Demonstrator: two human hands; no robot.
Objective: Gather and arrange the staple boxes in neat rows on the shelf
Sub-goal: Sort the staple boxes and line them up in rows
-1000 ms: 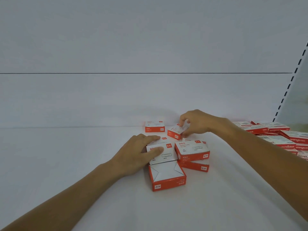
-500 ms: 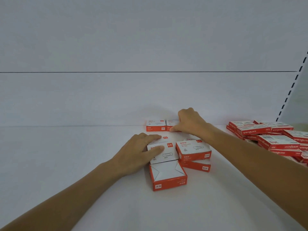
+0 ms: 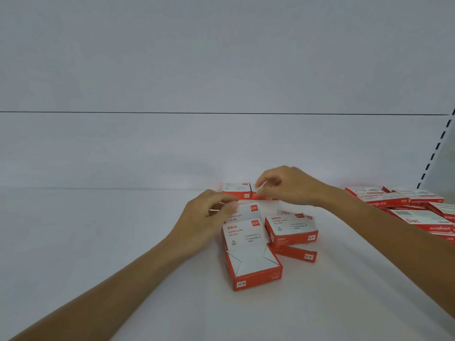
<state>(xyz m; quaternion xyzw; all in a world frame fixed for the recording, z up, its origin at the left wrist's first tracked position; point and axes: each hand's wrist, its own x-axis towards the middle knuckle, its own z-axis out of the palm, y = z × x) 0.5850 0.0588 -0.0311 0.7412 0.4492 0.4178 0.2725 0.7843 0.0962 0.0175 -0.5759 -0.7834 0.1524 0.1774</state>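
Reaching in over the white shelf (image 3: 98,242), both bare hands sit at a cluster of red-and-white staple boxes. The left hand (image 3: 206,220) has its fingers (image 3: 221,196) bent, thumb and fingertips closing on the left edge of the rear cluster box (image 3: 247,211). It looks like a pinch, though that spot is a little blurred.

Just in front of those fingers, toward the person, the printed box (image 3: 243,233) lies face up and reads PAPER CLIPS. Nearer again sits the upturned box (image 3: 253,269), showing its folded white flaps. To the right of the left fingers, the stacked box (image 3: 290,228) rests on the lower box (image 3: 296,253), which is set askew beneath it.

The right hand (image 3: 290,187) hovers with its fingers (image 3: 268,179) loosely bent and nothing clasped in them. Right under its fingertips is the second back box (image 3: 261,196), close by the back wall (image 3: 147,148). It sits edge to edge with the first back box (image 3: 234,190), just left of those fingertips. Whether the tips actually touch the second box I cannot tell.

Well off to the right of that hand, past the wrist, the loose pile of boxes (image 3: 406,203) lies jumbled near the slotted upright (image 3: 438,143).
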